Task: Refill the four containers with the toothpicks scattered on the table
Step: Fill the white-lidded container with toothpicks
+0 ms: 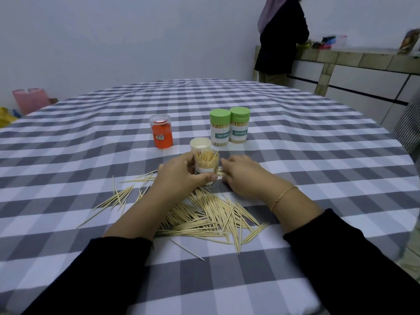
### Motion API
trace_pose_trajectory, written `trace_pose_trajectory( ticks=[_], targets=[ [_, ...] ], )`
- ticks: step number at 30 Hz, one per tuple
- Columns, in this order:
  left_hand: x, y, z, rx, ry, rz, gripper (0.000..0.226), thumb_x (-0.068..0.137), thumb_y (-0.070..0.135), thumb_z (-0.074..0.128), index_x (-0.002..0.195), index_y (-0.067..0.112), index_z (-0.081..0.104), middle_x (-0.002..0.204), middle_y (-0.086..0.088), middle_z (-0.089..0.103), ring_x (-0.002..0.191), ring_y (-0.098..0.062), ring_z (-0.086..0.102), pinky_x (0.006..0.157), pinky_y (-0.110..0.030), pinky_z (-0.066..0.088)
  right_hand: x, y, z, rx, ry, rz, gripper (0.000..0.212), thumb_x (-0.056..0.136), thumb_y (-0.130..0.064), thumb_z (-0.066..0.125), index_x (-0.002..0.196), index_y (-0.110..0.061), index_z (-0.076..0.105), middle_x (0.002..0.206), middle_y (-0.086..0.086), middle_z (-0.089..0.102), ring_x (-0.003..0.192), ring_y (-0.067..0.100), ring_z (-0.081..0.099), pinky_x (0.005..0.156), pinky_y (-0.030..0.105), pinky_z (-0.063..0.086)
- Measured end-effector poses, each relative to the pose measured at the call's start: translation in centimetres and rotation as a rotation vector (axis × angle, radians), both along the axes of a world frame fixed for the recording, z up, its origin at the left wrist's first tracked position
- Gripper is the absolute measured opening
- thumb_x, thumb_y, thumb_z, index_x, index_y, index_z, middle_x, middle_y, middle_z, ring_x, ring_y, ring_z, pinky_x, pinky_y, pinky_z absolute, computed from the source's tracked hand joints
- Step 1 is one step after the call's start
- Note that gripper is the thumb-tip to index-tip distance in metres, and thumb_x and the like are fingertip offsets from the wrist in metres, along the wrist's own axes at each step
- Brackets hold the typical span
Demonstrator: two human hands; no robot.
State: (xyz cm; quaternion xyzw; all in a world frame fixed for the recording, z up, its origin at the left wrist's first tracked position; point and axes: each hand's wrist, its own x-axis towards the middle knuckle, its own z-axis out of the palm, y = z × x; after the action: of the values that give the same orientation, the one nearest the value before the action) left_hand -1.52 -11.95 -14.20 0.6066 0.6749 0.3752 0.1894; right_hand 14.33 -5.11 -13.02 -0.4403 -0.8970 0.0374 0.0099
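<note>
Two green-lidded containers (229,127) stand capped and full at the far side of the tabletop (318,142), touching each other, with an orange container (161,133) well to their left and a white lid (200,144) lying just in front of them. The open clear container (206,167) stands upright near the middle, already well packed with upright toothpicks, and the left hand (179,176) grips it, fingers and thumb curled round its wall. The right hand (243,176) rests on the cloth just beside the container, fingers bent down onto a few toothpicks at its base; whether it has them pinched cannot be told. The scattered toothpicks (209,214) lie mostly in a loose heap between the forearms, with a thinner fan to the left and one stray stick nearer the person. The step in hand appears to be gathering a further bundle and feeding it into the open container. For a clean insertion, the sticks should be raked parallel and squared at the ends before lifting, then lowered vertically while the left hand keeps the container steady, perhaps slightly tilted toward the right hand. Since the container looks nearly full, small bundles are advisable; forcing a large one risks splaying or spilling sticks. The white lid probably closes this container once packed.
</note>
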Motion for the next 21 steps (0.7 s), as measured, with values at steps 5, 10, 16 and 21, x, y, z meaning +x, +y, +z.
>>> trace_pose_trajectory(
  ticks=[5, 10, 16, 21],
  targets=[
    [0.2, 0.2, 0.0, -0.003, 0.003, 0.017, 0.043, 0.051, 0.073, 0.067, 0.09, 0.057, 0.057, 0.094, 0.021, 0.071, 0.095, -0.003, 0.065, 0.098, -0.045, 0.046, -0.7, -1.3, -0.2, 0.172, -0.062, 0.003, 0.038, 0.09, -0.015, 0.055, 0.128, -0.011, 0.049, 0.123, 0.01, 0.046, 0.115, 0.027, 0.042, 0.09, 0.032, 0.038],
    [0.0, 0.4, -0.2, 0.0, -0.025, -0.003, 0.067, 0.047, 0.078, 0.065, 0.105, 0.044, 0.064, 0.094, 0.021, 0.072, 0.094, -0.004, 0.066, 0.097, -0.046, 0.046, -1.1, -2.3, 0.5, 0.175, -0.055, -0.096, 0.034, 0.093, -0.011, 0.05, 0.127, -0.007, 0.053, 0.127, 0.012, 0.046, 0.121, 0.028, 0.041, 0.093, 0.034, 0.041],
    [0.0, 0.3, -0.2, -0.002, -0.036, 0.004, 0.067, 0.05, 0.073, 0.068, 0.108, 0.04, 0.065, 0.094, 0.02, 0.072, 0.092, -0.002, 0.066, 0.096, -0.042, 0.049, -1.5, -2.7, 0.3, 0.24, -0.031, -0.132, 0.029, 0.097, -0.016, 0.046, 0.123, -0.008, 0.056, 0.123, 0.012, 0.05, 0.117, 0.027, 0.046, 0.089, 0.032, 0.043],
    [-0.1, 0.3, -0.2, 0.008, -0.024, 0.003, 0.045, 0.067, 0.049, 0.081, 0.107, 0.043, 0.063, 0.096, 0.018, 0.072, 0.092, -0.001, 0.066, 0.095, -0.041, 0.05, -1.5, -2.6, -0.1, 0.314, -0.087, -0.102, 0.027, 0.098, -0.017, 0.042, 0.119, -0.008, 0.057, 0.119, 0.012, 0.055, 0.111, 0.027, 0.051, 0.086, 0.032, 0.043]
  ],
)
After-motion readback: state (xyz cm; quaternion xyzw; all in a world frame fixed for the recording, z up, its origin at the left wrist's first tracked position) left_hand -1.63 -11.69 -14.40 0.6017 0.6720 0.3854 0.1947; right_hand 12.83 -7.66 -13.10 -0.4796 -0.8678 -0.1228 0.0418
